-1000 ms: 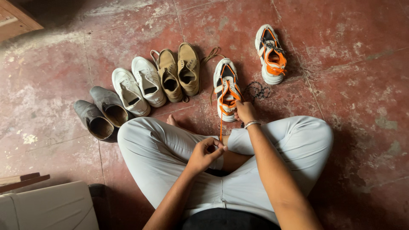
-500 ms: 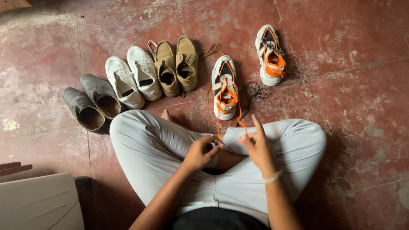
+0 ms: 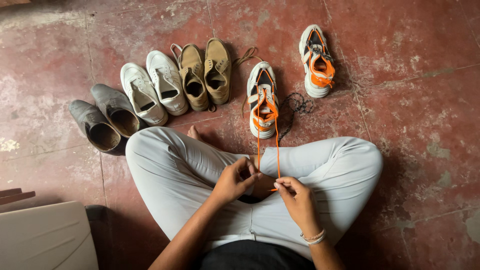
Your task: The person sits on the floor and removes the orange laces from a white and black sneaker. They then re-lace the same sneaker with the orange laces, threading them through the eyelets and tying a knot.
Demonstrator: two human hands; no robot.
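I sit cross-legged on a red floor in pale grey trousers. A white and orange sneaker (image 3: 262, 100) stands just beyond my shins. Its orange lace (image 3: 277, 145) runs in two taut strands from the shoe back to my lap. My left hand (image 3: 235, 179) pinches one strand end and my right hand (image 3: 296, 199), with a bead bracelet at the wrist, pinches the other. The matching sneaker (image 3: 316, 61) lies farther off to the right. A dark loose lace (image 3: 296, 106) is coiled on the floor between the two sneakers.
To the left stand a tan pair of shoes (image 3: 205, 74), a white pair (image 3: 154, 90) and a grey pair (image 3: 106, 119) in a curved row. A pale cushion or box (image 3: 45, 237) sits at the bottom left, with wooden slats (image 3: 15, 195) beside it.
My right hand has come back from the sneaker to my lap, drawing the orange lace out taut. Both hands now hold the lace ends close together.
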